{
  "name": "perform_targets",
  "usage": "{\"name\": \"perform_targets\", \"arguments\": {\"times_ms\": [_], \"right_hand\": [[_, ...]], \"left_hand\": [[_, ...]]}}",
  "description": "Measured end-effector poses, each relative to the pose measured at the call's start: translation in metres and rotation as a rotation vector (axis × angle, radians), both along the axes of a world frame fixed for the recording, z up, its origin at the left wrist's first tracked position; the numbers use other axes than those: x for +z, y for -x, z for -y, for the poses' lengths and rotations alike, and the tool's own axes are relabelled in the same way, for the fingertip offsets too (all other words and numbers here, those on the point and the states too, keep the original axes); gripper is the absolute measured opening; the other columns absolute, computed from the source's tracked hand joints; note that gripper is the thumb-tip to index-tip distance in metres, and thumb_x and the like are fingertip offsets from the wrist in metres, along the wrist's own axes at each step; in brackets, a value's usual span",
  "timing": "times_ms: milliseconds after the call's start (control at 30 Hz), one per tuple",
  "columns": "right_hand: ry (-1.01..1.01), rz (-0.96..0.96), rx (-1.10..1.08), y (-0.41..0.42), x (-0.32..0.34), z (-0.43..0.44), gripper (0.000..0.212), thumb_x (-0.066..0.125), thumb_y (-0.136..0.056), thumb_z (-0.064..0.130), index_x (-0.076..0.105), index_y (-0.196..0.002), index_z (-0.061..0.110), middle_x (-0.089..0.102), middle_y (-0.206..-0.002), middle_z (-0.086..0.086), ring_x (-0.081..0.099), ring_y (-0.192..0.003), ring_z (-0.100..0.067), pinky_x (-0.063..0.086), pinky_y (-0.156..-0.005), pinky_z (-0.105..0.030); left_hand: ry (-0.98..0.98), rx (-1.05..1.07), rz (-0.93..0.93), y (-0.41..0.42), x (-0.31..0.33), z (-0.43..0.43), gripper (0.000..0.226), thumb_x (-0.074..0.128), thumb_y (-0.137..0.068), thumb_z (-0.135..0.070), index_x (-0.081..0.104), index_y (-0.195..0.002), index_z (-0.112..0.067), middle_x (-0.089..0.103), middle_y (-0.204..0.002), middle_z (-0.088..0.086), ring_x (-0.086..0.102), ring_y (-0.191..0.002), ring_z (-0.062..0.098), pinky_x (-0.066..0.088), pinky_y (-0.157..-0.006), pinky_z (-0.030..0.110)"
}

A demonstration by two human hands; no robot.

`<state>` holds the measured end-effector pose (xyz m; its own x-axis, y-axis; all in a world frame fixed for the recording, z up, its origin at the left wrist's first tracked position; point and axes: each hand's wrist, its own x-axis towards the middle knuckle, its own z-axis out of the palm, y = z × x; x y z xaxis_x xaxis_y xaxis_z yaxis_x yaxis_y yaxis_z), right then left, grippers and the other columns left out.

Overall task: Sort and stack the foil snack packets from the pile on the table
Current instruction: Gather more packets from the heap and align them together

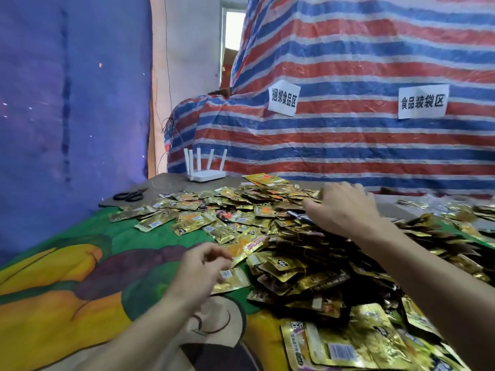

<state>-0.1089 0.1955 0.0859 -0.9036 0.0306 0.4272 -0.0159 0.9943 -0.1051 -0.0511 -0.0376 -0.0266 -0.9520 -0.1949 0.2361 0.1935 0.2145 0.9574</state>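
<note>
Your right hand (pixel 345 207) digs curled fingers into the foil snack packets (pixel 294 263) heaped toward the right edge of the table (pixel 80 290), its grip hidden, while your left hand (pixel 203 269) hovers loosely curled and empty beside the heap, probably waiting to receive picks.

The table (pixel 166 181) is lying under a cartoon-print cloth (pixel 80 263) in green, yellow and orange. A pile of gold foil snack packets (pixel 267 223) is spreading over it from 12 to 4 o'clock. Black scissors (pixel 130 195) are lying at 10 o'clock, and a white router (pixel 207 174) is standing at 11 o'clock.
</note>
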Motion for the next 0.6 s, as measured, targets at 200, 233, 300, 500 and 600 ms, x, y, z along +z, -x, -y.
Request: {"name": "perform_targets", "arguments": {"times_ms": [200, 233, 300, 500, 600], "right_hand": [[0.006, 0.137, 0.268, 0.044, -0.004, 0.072, 0.009, 0.056, -0.081, 0.021, 0.054, -0.075, 0.014, 0.059, -0.075, -0.003, 0.057, -0.077, -0.026, 0.045, -0.067, -0.033], [-0.016, 0.178, 0.294, 0.055, -0.009, 0.083, 0.004, 0.055, -0.082, 0.017, 0.054, -0.081, 0.013, 0.060, -0.080, -0.004, 0.058, -0.082, -0.027, 0.048, -0.071, -0.035], [-0.046, 0.250, 0.311, 0.080, -0.019, 0.100, 0.011, 0.055, -0.086, 0.016, 0.054, -0.096, 0.012, 0.060, -0.096, -0.008, 0.058, -0.097, -0.031, 0.050, -0.083, -0.041], [-0.140, 0.371, 0.177, 0.151, -0.054, 0.123, 0.036, 0.055, -0.094, 0.028, 0.051, -0.126, 0.011, 0.043, -0.144, -0.023, 0.039, -0.135, -0.041, 0.036, -0.110, -0.052], [-0.167, 0.411, 0.085, 0.177, -0.065, 0.125, 0.070, 0.059, -0.095, 0.040, 0.033, -0.152, 0.011, 0.019, -0.160, -0.029, 0.014, -0.149, -0.048, 0.018, -0.120, -0.063]], "left_hand": [[0.578, 0.150, 0.019, 0.075, 0.025, 0.056, 0.012, 0.062, -0.090, -0.009, 0.066, -0.084, -0.018, 0.065, -0.082, -0.002, 0.061, -0.078, 0.017, 0.051, -0.070, 0.031], [0.679, 0.179, 0.060, 0.088, 0.022, 0.062, 0.009, 0.062, -0.089, -0.012, 0.066, -0.086, -0.019, 0.067, -0.084, -0.002, 0.063, -0.081, 0.017, 0.053, -0.073, 0.032], [0.788, 0.222, 0.138, 0.115, 0.014, 0.073, 0.003, 0.063, -0.088, -0.017, 0.066, -0.088, -0.020, 0.068, -0.089, -0.001, 0.064, -0.084, 0.019, 0.056, -0.080, 0.038], [0.957, 0.388, 0.311, 0.183, -0.018, 0.061, 0.070, 0.058, -0.084, -0.069, 0.052, -0.129, -0.016, 0.052, -0.138, 0.009, 0.052, -0.122, 0.029, 0.046, -0.099, 0.039], [0.969, 0.440, 0.312, 0.205, -0.023, 0.046, 0.101, 0.041, -0.081, -0.086, 0.036, -0.148, -0.010, 0.038, -0.154, 0.013, 0.037, -0.140, 0.033, 0.033, -0.113, 0.047]]}}
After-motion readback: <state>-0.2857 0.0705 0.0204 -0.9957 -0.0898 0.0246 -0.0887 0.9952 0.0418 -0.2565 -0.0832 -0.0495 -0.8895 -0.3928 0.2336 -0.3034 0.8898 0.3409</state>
